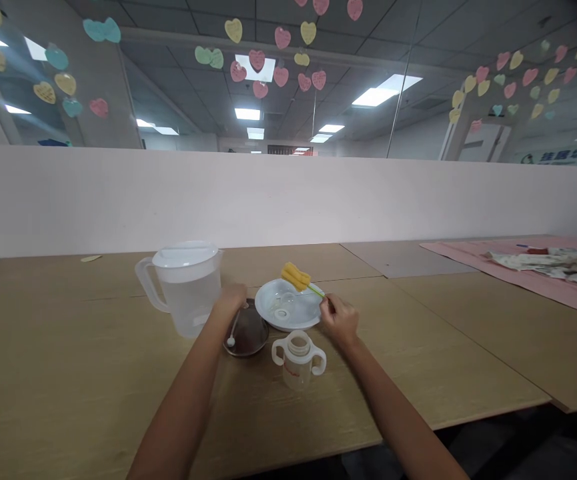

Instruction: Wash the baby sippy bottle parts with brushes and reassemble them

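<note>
My right hand (339, 318) is closed on the thin green handle of a yellow sponge brush (296, 277), whose head is over the far rim of a white bowl (313, 317). Inside the bowl are a small white ring (281, 314) and a clear piece. My left hand (233, 300) is at the far left edge of a dark metal plate (251, 333), its fingers closed near the top of a thin tube with a white end (231, 341). A clear two-handled bottle (298, 363) stands upright and uncapped in front of the bowl.
A clear pitcher (191, 293) with a white lid stands behind my left forearm. On the right, a pink cloth (461, 252) bears crumpled fabric (553, 261). A low white wall (268, 200) runs along the back of the wooden table (93, 373).
</note>
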Demonstrator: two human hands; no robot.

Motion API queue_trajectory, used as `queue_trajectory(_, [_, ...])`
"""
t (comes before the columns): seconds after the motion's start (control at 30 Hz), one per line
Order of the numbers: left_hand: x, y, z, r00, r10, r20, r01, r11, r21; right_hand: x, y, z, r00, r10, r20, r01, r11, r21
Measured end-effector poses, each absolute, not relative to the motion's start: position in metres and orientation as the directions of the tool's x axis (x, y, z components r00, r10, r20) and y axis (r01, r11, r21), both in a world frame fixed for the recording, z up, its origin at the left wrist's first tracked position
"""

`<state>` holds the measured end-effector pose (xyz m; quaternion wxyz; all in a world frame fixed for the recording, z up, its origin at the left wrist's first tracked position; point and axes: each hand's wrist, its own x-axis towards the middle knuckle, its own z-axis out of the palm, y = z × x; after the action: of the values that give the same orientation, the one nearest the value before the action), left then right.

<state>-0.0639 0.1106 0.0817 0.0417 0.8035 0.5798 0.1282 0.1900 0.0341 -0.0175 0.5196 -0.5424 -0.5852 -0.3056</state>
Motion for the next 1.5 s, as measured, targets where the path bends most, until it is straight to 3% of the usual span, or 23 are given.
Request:
queue_trajectory(0.2, [-0.018,0.090,0.076,0.344,0.916,0.206,0.924,-0.369,0.097,0.189,0.035,-0.019,0.136,0.326,0.936,0.952,0.217,-0.214])
queue_trajectory(0.37, [0.017,0.085,0.059,0.505,0.838,0.207,0.826,-0.539,0.164,0.190,0.035,-0.019,0.147,0.355,0.923,0.952,0.203,-0.230])
queue_trajectory(0.5, [0.012,0.092,0.064,0.463,0.852,0.244,0.820,-0.517,0.247,0.190,0.035,-0.018,0.172,0.357,0.918,0.946,0.201,-0.255])
queue_trajectory(0.6, [-0.001,0.095,0.083,0.389,0.868,0.310,0.802,-0.484,0.350,0.189,0.034,-0.017,0.228,0.356,0.906,0.927,0.206,-0.314])
queue_trajectory(0.63, [-0.007,0.095,0.090,0.334,0.874,0.352,0.756,-0.472,0.455,0.189,0.034,-0.017,0.249,0.360,0.899,0.918,0.208,-0.337])
queue_trajectory(0.73, [-0.021,0.094,0.108,0.187,0.892,0.411,0.555,-0.441,0.705,0.188,0.033,-0.017,0.297,0.374,0.879,0.892,0.219,-0.395])
queue_trajectory(0.87, [-0.027,0.090,0.121,0.155,0.900,0.407,0.281,-0.436,0.855,0.188,0.033,-0.018,0.295,0.373,0.879,0.887,0.234,-0.397])
queue_trajectory(1.03, [-0.012,0.077,0.121,0.336,0.861,0.382,0.223,-0.467,0.855,0.185,0.031,-0.016,0.181,0.349,0.919,0.913,0.287,-0.289])
queue_trajectory(1.13, [-0.002,0.067,0.121,0.423,0.839,0.341,0.247,-0.469,0.848,0.186,0.031,-0.015,0.188,0.320,0.929,0.916,0.283,-0.283])
queue_trajectory(1.33, [-0.002,0.063,0.127,0.338,0.803,0.491,0.239,-0.578,0.780,0.184,0.033,-0.017,0.226,0.315,0.922,0.890,0.317,-0.327])
queue_trajectory(1.5, [-0.008,0.062,0.132,0.471,0.767,0.435,0.116,-0.542,0.832,0.178,0.030,-0.017,0.347,0.354,0.868,0.786,0.396,-0.475])
